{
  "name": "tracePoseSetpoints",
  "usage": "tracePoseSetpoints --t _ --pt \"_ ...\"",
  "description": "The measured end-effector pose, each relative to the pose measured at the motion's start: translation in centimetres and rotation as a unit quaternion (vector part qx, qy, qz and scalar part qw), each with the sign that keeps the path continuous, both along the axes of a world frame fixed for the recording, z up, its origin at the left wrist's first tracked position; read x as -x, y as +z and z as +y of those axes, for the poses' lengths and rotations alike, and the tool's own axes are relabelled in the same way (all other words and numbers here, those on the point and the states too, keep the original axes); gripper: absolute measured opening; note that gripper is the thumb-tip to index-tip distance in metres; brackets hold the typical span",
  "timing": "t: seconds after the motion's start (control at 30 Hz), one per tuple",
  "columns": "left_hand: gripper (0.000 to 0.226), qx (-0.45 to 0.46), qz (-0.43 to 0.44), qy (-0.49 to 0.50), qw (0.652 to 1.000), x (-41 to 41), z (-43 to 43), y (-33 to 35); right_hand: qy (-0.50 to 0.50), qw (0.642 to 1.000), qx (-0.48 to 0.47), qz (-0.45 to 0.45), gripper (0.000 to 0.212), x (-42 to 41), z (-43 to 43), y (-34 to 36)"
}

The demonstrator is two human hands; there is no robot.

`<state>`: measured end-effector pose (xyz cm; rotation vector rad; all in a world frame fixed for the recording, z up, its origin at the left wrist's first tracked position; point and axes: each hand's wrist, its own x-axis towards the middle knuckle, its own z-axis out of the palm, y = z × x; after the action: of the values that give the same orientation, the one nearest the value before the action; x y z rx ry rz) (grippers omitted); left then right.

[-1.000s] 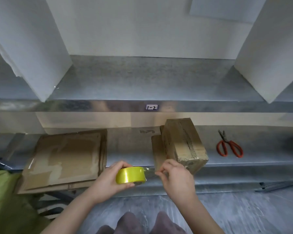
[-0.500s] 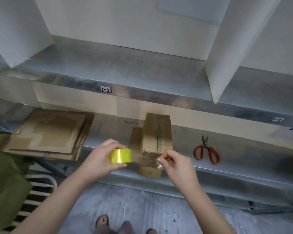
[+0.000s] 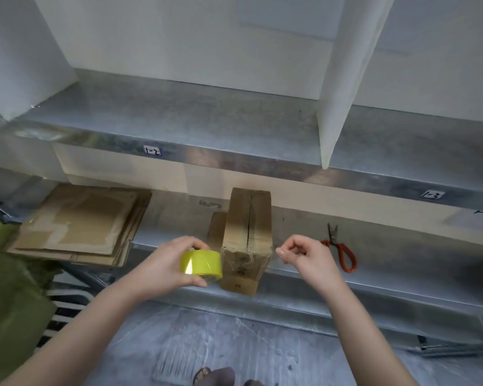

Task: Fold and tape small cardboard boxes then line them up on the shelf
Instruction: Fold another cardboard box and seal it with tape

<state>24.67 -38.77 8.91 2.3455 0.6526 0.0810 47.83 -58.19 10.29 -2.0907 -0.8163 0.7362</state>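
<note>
The person is working on the taping step. The box point(image 3: 247, 227) is standing at the front edge of the lower shelf point(image 3: 402, 263). Its near end is sticking out past that edge, and a glossy film of clear tape is lying over its near face.

The left hand point(image 3: 165, 267) is gripping the yellow tape roll point(image 3: 201, 266), fingers over the top and thumb underneath. It is holding the roll just beside the box's near left corner. The right hand point(image 3: 304, 257) is hovering just off the near right corner, fingers curled, thumb and forefinger pinching together. It is probably holding the tape's free end, but the film is too faint to tell.

Red-handled scissors point(image 3: 342, 253) are lying on the same shelf further toward its right end. A stack of flattened cardboard point(image 3: 78, 224), not yet folded, is sitting toward the left end.

The next move is likely calling for pressing the strip flat across the box's end. After that comes reaching right for the scissors to cut it, keeping the roll taut so the tape is not wrinkling.
</note>
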Motion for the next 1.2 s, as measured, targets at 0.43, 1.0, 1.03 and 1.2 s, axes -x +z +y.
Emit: tracePoseSetpoints --t 0.43,1.0,1.03,1.2 --pt "0.046 -0.069 0.023 0.030 0.997 -3.8 1.4 -0.4 -0.014 0.999 -0.026 0.029 0.017 -1.0 -1.4 -0.5" --pt "0.053 -0.038 0.091 0.071 0.993 -5.3 3.1 -2.9 -0.034 0.994 0.022 0.100 0.013 -3.7 2.1 -6.9" --pt "0.055 -0.030 0.088 0.071 0.993 -5.4 3.2 -2.9 -0.033 0.993 0.023 0.109 0.013 -3.7 2.4 -7.1" --pt "0.062 0.006 0.067 0.028 0.997 -5.6 3.5 -3.7 -0.057 0.981 0.000 0.186 0.011 -3.3 2.9 -8.3"
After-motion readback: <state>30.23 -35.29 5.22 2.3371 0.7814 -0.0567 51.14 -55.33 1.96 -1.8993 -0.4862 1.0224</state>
